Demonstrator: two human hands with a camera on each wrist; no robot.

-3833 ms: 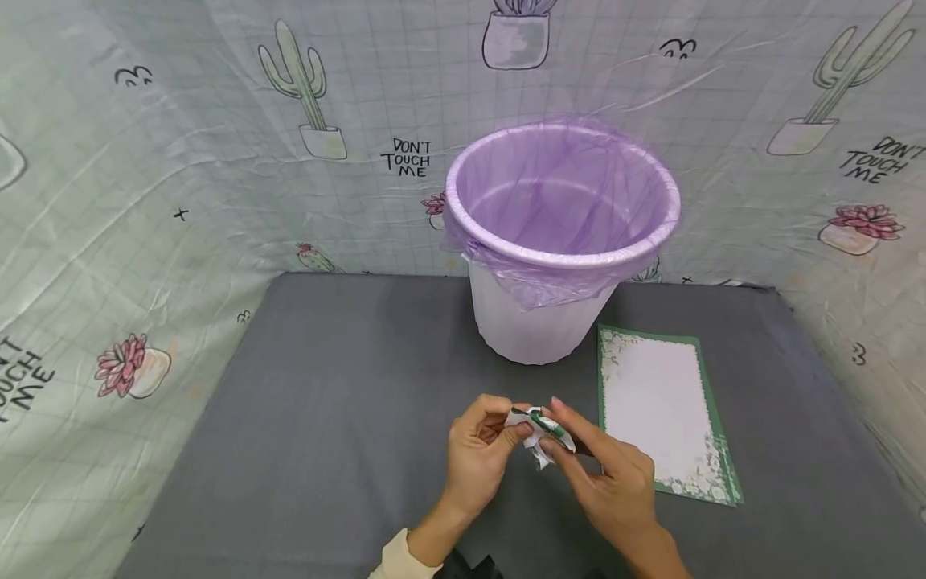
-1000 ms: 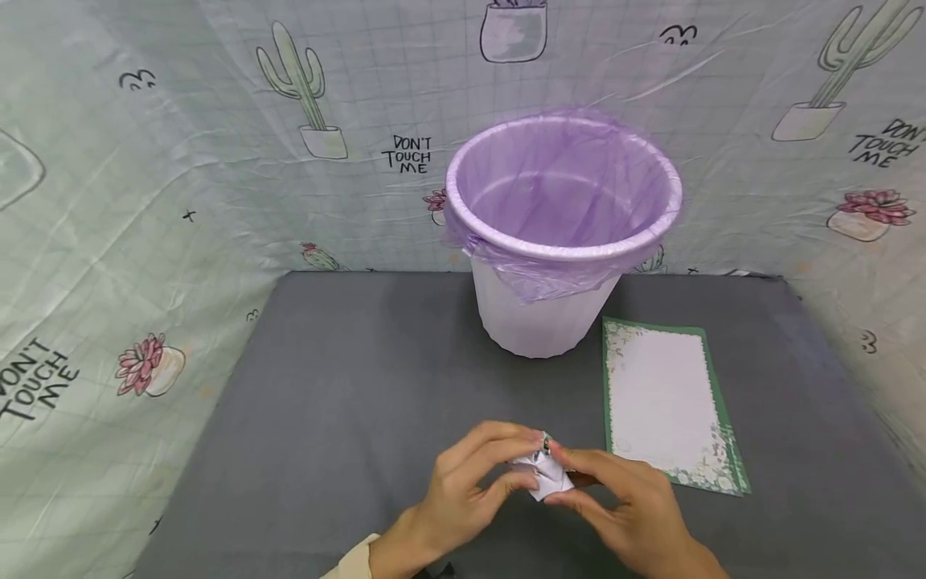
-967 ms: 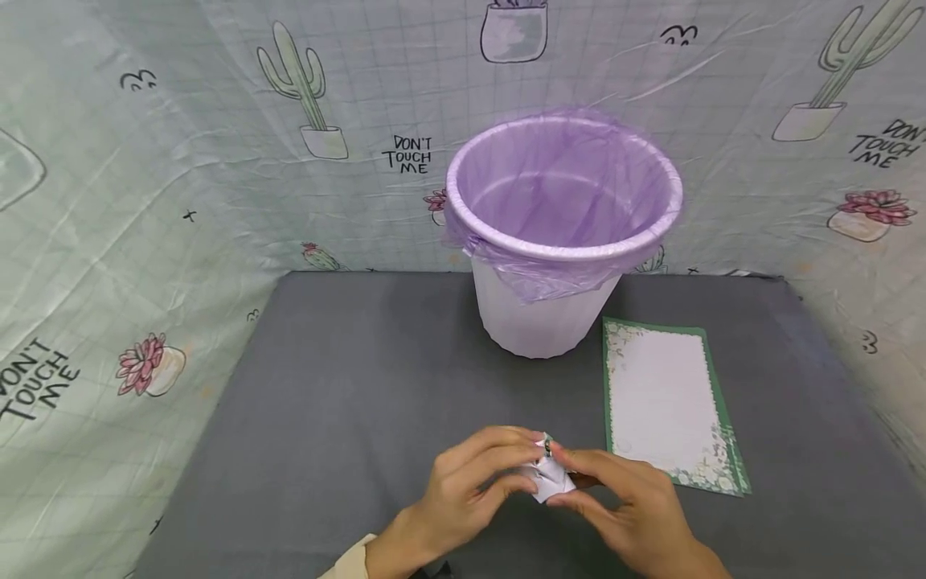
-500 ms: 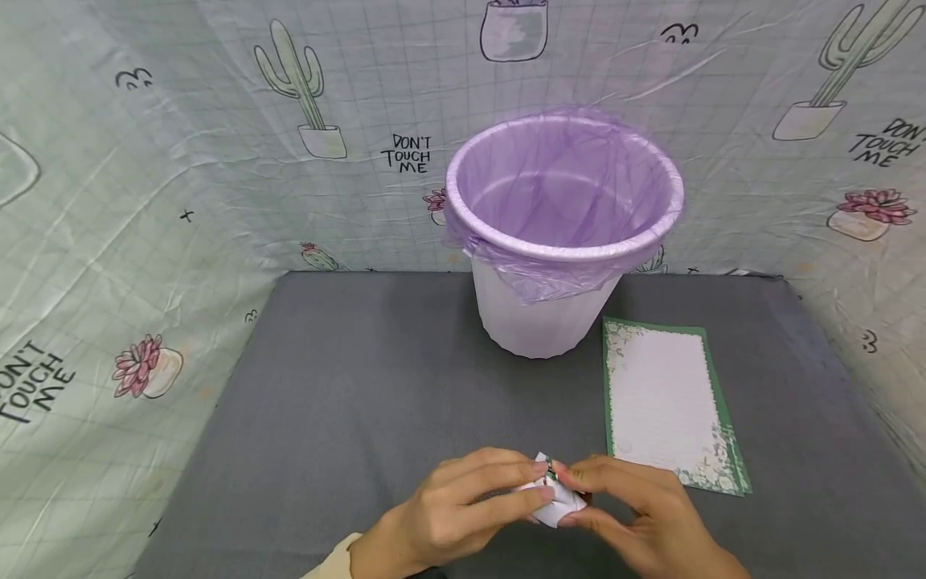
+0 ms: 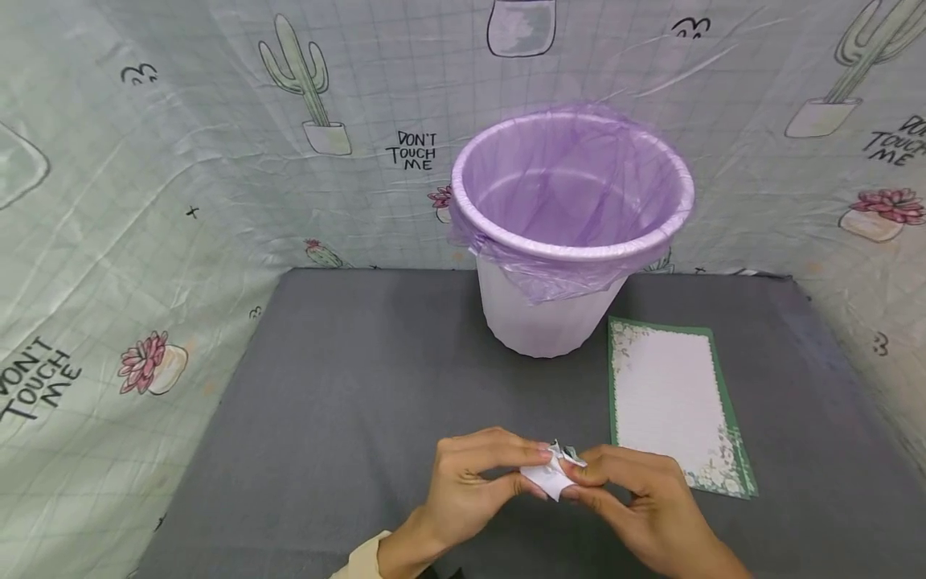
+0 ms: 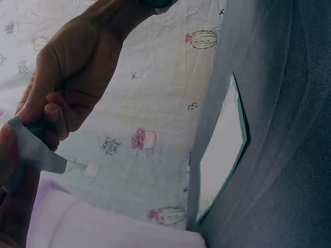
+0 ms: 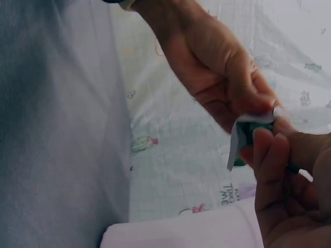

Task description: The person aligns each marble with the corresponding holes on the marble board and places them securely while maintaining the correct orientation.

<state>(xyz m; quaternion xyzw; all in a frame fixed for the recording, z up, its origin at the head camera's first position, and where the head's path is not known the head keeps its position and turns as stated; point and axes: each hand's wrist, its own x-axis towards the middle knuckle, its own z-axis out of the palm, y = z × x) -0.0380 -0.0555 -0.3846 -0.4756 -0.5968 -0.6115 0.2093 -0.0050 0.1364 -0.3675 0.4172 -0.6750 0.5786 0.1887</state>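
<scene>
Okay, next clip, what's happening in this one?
A person's left hand and right hand pinch a small, creased white-and-green piece of paper between them, above the gray tabletop. Beyond the hands stands a bin lined with a purple bag. Green-bordered sheets lie flat on the right.

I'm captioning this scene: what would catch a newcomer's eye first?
The big bin with its purple liner, toward the back of the gray tabletop. Nearer, the left hand and right hand pinch a small white paper; green-bordered sheets lie flat at the right.
</scene>
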